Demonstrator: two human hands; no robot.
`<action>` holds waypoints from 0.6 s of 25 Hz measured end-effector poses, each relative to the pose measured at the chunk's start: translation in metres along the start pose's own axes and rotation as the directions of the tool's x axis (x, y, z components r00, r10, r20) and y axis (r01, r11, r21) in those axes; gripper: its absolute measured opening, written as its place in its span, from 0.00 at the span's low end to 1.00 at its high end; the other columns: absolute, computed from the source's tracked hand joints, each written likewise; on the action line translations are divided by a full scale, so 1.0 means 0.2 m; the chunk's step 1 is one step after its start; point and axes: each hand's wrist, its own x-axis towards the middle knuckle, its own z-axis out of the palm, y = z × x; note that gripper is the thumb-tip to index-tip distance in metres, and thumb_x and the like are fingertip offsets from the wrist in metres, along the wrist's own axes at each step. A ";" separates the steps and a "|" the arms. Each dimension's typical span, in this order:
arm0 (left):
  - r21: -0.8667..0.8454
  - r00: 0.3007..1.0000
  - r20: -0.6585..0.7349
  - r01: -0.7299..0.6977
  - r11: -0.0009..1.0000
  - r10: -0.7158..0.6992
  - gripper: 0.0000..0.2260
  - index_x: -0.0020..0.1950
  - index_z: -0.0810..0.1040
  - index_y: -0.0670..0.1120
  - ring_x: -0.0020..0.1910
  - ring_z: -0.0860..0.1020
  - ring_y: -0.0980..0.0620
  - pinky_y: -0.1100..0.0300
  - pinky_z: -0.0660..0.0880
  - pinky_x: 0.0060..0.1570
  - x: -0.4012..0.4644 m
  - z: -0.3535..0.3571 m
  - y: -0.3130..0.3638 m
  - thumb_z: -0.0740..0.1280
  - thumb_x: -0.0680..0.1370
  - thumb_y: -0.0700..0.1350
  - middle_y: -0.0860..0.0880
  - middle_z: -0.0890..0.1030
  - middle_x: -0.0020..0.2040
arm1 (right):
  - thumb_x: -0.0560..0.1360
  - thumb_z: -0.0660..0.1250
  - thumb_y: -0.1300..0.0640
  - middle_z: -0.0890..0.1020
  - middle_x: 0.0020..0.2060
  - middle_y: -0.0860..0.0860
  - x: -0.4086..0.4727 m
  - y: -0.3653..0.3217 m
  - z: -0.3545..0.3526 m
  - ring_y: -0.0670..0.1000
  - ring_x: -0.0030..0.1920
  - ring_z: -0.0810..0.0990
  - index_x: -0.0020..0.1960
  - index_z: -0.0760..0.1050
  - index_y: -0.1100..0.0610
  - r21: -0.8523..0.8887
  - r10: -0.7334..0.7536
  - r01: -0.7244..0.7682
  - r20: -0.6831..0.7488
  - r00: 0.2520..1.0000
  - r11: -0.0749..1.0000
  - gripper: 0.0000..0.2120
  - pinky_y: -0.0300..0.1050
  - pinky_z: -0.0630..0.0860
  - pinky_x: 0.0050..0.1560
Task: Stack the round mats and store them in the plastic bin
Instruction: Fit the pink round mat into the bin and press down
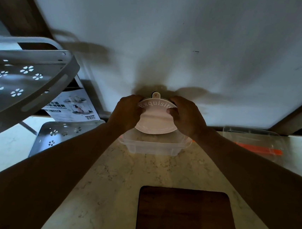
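A pale round mat with the word "Exquisite" and a small hanging tab at its top is held up on edge over a clear plastic bin. A dark edge shows behind it; whether more mats lie behind I cannot tell. My left hand grips the mat's left rim and my right hand grips its right rim, fingers curled round the edge. The mat's lower edge dips toward the bin's open top. The bin stands on the marble counter, near the wall.
A dark wooden board lies on the marble counter close to me. A clear lid with an orange strip lies at the right. A grey perforated rack, a second rack piece and a printed leaflet crowd the left.
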 end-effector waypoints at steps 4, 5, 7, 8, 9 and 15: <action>-0.025 0.999 0.021 0.027 0.999 -0.026 0.09 0.55 0.80 0.43 0.48 0.80 0.42 0.53 0.76 0.49 -0.01 0.02 0.01 0.70 0.75 0.41 0.42 0.84 0.51 | 0.77 0.67 0.57 0.82 0.50 0.55 -0.01 0.00 0.01 0.57 0.50 0.80 0.55 0.76 0.58 -0.008 0.046 -0.046 0.035 0.998 0.999 0.08 0.45 0.72 0.45; -0.022 1.000 0.007 0.014 1.000 -0.014 0.09 0.55 0.80 0.42 0.49 0.80 0.42 0.53 0.75 0.50 -0.01 0.02 0.01 0.70 0.75 0.40 0.42 0.83 0.52 | 0.77 0.67 0.57 0.82 0.50 0.56 -0.01 0.00 0.01 0.57 0.50 0.80 0.55 0.77 0.58 -0.016 0.037 -0.037 0.035 0.999 0.999 0.08 0.45 0.72 0.46; 0.031 1.000 -0.006 -0.030 0.999 0.030 0.09 0.55 0.80 0.41 0.51 0.79 0.41 0.54 0.75 0.51 0.00 0.02 0.01 0.70 0.75 0.39 0.41 0.81 0.54 | 0.76 0.69 0.58 0.79 0.52 0.57 0.00 0.00 0.00 0.58 0.52 0.78 0.56 0.78 0.59 -0.053 0.003 -0.002 0.023 1.000 0.999 0.10 0.45 0.72 0.50; 0.068 0.999 0.000 -0.052 0.996 0.052 0.09 0.55 0.80 0.41 0.53 0.79 0.41 0.53 0.76 0.53 0.01 0.02 0.01 0.69 0.75 0.38 0.41 0.80 0.56 | 0.76 0.69 0.59 0.78 0.53 0.57 0.00 0.00 -0.01 0.57 0.53 0.76 0.56 0.78 0.60 -0.077 -0.003 0.004 0.014 1.000 0.997 0.10 0.45 0.71 0.51; 0.101 0.998 0.018 -0.068 0.993 0.066 0.10 0.56 0.80 0.41 0.54 0.78 0.41 0.51 0.77 0.55 0.01 0.02 0.01 0.69 0.76 0.38 0.41 0.79 0.58 | 0.75 0.69 0.59 0.77 0.54 0.57 0.01 0.00 -0.01 0.57 0.55 0.75 0.56 0.78 0.60 -0.096 0.004 -0.003 0.004 1.000 0.995 0.11 0.44 0.71 0.53; 0.153 0.998 -0.003 -0.058 0.987 0.059 0.10 0.59 0.79 0.41 0.57 0.76 0.39 0.48 0.75 0.57 0.02 0.02 0.02 0.65 0.79 0.39 0.39 0.79 0.60 | 0.76 0.67 0.60 0.77 0.53 0.57 0.02 -0.01 -0.02 0.57 0.55 0.75 0.57 0.79 0.60 -0.092 0.025 -0.026 -0.014 1.000 0.995 0.11 0.43 0.70 0.54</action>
